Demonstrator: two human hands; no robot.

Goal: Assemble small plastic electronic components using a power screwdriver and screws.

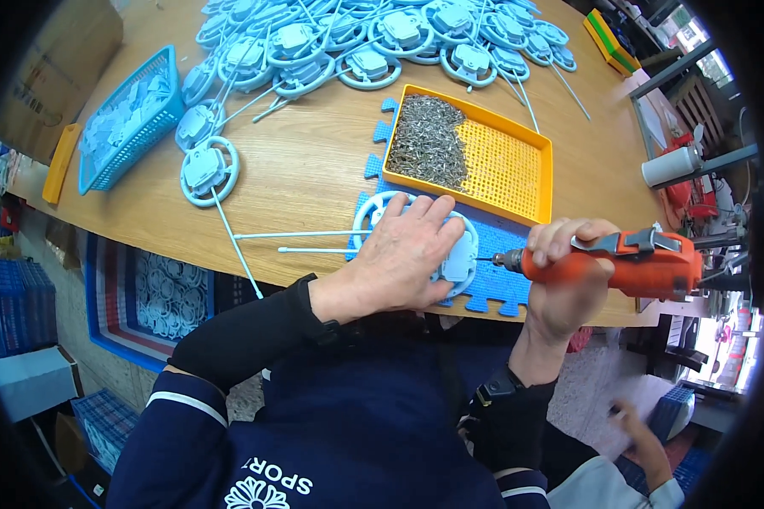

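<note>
My left hand (403, 254) presses down over a light-blue steering-wheel-shaped plastic part (461, 259), its fingers curled across the hub. Two thin rods (314, 234) reach left from that part. It lies on a blue foam mat (505, 284) with jigsaw edges. In my right hand (564, 305) is a red electric screwdriver (645, 265), held level with fingers wrapped round its body. The bit points left at the right rim of the wheel part; whether the tip touches is hard to tell. Just beyond sits a yellow tray (505, 165) with small metal screws (429, 140) heaped at its left.
Many similar wheel parts (297, 42) are piled at the table's far side, and one (205, 170) lies alone at left. A blue basket (132, 119) holds small pale-blue pieces. A crate of parts (165, 293) stands below the left edge. Another person's hand (641, 437) shows at lower right.
</note>
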